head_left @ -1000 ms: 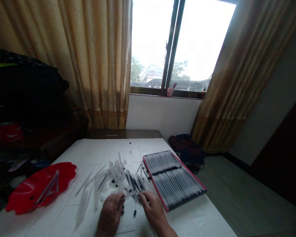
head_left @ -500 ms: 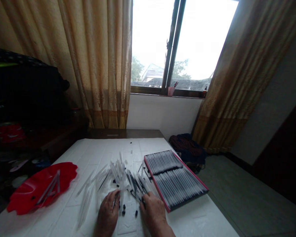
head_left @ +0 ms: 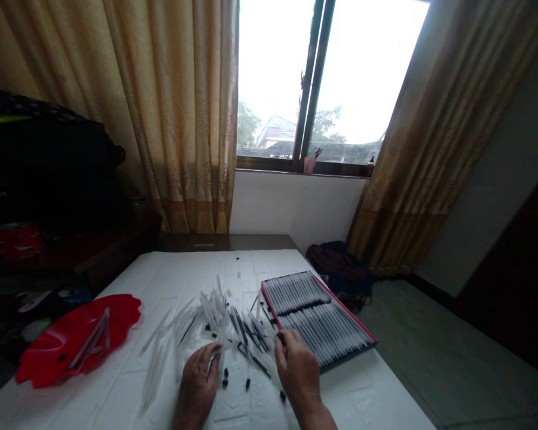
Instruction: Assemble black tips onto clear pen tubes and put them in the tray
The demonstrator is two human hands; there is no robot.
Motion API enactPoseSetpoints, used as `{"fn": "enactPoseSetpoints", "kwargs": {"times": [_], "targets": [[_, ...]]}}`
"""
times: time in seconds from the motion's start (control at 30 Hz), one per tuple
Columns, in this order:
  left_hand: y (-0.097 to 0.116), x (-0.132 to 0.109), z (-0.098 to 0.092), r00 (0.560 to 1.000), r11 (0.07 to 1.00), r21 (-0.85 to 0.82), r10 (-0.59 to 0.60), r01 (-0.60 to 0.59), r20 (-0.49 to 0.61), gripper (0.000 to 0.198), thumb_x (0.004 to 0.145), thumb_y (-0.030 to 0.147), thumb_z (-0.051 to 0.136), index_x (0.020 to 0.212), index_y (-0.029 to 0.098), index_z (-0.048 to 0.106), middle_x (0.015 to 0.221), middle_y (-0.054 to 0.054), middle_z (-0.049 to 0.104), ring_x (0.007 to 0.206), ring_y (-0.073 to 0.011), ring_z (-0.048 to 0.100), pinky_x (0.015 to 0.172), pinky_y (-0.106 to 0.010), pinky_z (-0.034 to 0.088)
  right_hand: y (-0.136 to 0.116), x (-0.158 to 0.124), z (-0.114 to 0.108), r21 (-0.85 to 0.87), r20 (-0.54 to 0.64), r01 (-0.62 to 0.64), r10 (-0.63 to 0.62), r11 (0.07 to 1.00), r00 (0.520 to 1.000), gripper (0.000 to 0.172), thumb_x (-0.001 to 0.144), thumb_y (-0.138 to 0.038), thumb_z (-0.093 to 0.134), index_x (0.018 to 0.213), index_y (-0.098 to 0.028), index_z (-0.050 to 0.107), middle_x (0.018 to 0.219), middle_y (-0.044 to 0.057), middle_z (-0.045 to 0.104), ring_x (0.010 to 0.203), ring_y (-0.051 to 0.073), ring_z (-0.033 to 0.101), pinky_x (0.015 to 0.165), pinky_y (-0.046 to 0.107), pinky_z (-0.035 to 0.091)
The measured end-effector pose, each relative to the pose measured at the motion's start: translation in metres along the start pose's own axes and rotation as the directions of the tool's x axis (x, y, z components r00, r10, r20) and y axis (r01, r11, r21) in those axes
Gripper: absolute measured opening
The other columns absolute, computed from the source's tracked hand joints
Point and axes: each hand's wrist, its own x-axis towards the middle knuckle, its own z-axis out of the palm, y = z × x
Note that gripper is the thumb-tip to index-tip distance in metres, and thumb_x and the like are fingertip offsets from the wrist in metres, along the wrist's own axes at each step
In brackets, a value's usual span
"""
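Note:
My left hand (head_left: pixel 199 382) rests low at the near side of the loose pile, fingers curled inward by a clear tube; what lies inside its grip is hidden. Closed in a pinch, my right hand (head_left: pixel 299 370) is beside the box, on a pale, blurred pen with a black end (head_left: pixel 283 396) below the fingers. Between and beyond both hands spreads a pile of clear plastic tubes (head_left: pixel 214 307) mixed with dark pen pieces (head_left: pixel 238 327). Small black caps (head_left: pixel 248 383) lie near my hands. The pink-edged box (head_left: pixel 353 312) holds two rows of pens side by side.
A red scalloped plate (head_left: pixel 40 358) with several clear tubes stands at the left of the white-covered table (head_left: pixel 130 394). More tubes (head_left: pixel 158 367) lie left of my left hand. Dark cluttered furniture borders the left; a dark cloth bundle (head_left: pixel 338 269) sits past the right edge.
My right hand has moved right and slightly away from me, from the pile to the box's near left side. A black end now shows under it. My left hand has barely shifted.

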Motion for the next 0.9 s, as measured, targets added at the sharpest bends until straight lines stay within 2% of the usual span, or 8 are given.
{"fn": "enactPoseSetpoints", "kwargs": {"times": [0.1, 0.2, 0.4, 0.9], "targets": [[0.000, 0.000, 0.001, 1.000, 1.000, 0.000, -0.001, 0.001, -0.010, 0.038, 0.089, 0.045, 0.034, 0.095, 0.022, 0.063, 0.086, -0.006, 0.072, 0.080, -0.0191, 0.068, 0.073, -0.034, 0.056, 0.007, 0.006, -0.011, 0.231, -0.120, -0.024, 0.053, 0.973, 0.991, 0.027, 0.088, -0.033, 0.037, 0.085, -0.019, 0.060, 0.081, 0.006, 0.064, 0.073, 0.017, 0.062, 0.063, 0.024, 0.044], [0.002, 0.001, 0.000, 1.000, 1.000, -0.003, -0.004, 0.004, -0.006, 0.037, 0.090, 0.043, 0.033, 0.096, 0.022, 0.063, 0.086, -0.005, 0.072, 0.080, -0.0191, 0.068, 0.072, -0.034, 0.056, 0.009, 0.008, -0.021, 0.361, -0.127, -0.021, 0.072, 0.932, 0.989, 0.030, 0.086, -0.039, 0.038, 0.081, -0.018, 0.060, 0.078, 0.006, 0.064, 0.071, 0.017, 0.061, 0.063, 0.024, 0.046], [0.005, 0.003, -0.002, 1.000, 1.000, -0.013, -0.017, 0.017, -0.019, 0.034, 0.090, 0.041, 0.035, 0.095, 0.022, 0.062, 0.085, -0.005, 0.071, 0.080, -0.0194, 0.068, 0.072, -0.034, 0.056, 0.006, 0.003, -0.030, 0.393, -0.098, -0.001, 0.044, 0.919, 0.994, 0.031, 0.083, -0.042, 0.041, 0.074, -0.019, 0.060, 0.073, 0.006, 0.064, 0.067, 0.018, 0.059, 0.060, 0.025, 0.045], [0.006, 0.000, -0.002, 0.997, 0.997, -0.045, -0.067, 0.068, 0.025, 0.027, 0.088, 0.033, 0.039, 0.097, 0.021, 0.062, 0.088, -0.006, 0.071, 0.083, -0.0196, 0.067, 0.075, -0.036, 0.055, 0.002, 0.001, -0.032, 0.406, -0.093, 0.022, 0.017, 0.914, 0.996, 0.030, 0.083, -0.041, 0.041, 0.075, -0.019, 0.060, 0.073, 0.006, 0.063, 0.066, 0.017, 0.059, 0.060, 0.025, 0.045]]}}
